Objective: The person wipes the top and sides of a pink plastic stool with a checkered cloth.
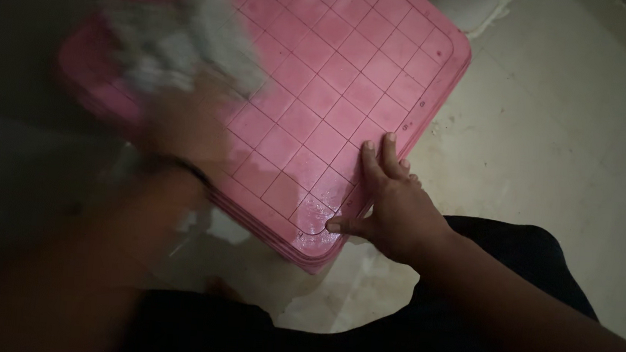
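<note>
Left hand (182, 123), blurred, fingers bunched on a soft grey cloth (185, 40); right hand (393, 206), fingers spread, steadies the stiff, wet, likely slippery pink gridded board (352, 74) at its near edge.

A pale, stained floor (558, 129) carries everything here. Directly on it lies a pink square board (336, 87) with a raised grid pattern, its near corner wet. A puddle (225, 229) lies just beside it.
</note>
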